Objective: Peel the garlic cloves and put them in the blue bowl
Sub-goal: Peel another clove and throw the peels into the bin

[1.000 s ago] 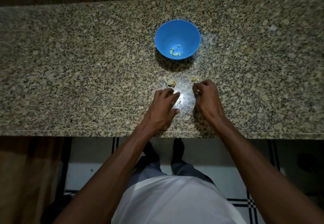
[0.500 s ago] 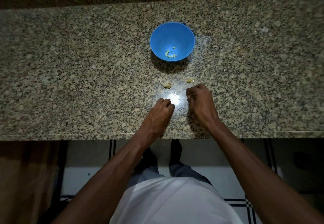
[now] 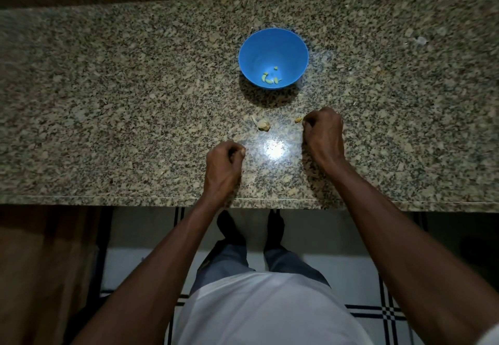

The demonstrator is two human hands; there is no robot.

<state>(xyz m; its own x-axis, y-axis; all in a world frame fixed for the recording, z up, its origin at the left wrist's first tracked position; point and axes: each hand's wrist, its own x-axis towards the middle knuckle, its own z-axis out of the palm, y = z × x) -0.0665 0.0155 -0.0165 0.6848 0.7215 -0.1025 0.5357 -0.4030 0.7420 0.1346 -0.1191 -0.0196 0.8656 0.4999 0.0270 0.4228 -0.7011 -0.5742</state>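
Note:
The blue bowl point(image 3: 256, 47) stands on the granite counter ahead of me, with a few peeled garlic cloves point(image 3: 270, 77) lying in its bottom. A pale garlic clove with loose skin point(image 3: 262, 124) lies on the counter between the bowl and my hands. My right hand point(image 3: 324, 134) is curled, and its fingertips pinch at a small yellowish garlic piece point(image 3: 298, 119). My left hand point(image 3: 222, 165) rests nearer the counter's front edge, fingers curled in and thumb against the index finger. What it holds, if anything, is hidden.
A bright light spot point(image 3: 274, 148) glares on the counter point(image 3: 108, 128) between my hands. A small pale scrap point(image 3: 420, 40) lies far right. The counter's front edge point(image 3: 135, 197) runs just behind my wrists, with tiled floor below.
My hands have drawn apart. The left pulled back and left with its fingers closing into a fist. The right moved forward until its fingertips reached the small garlic piece.

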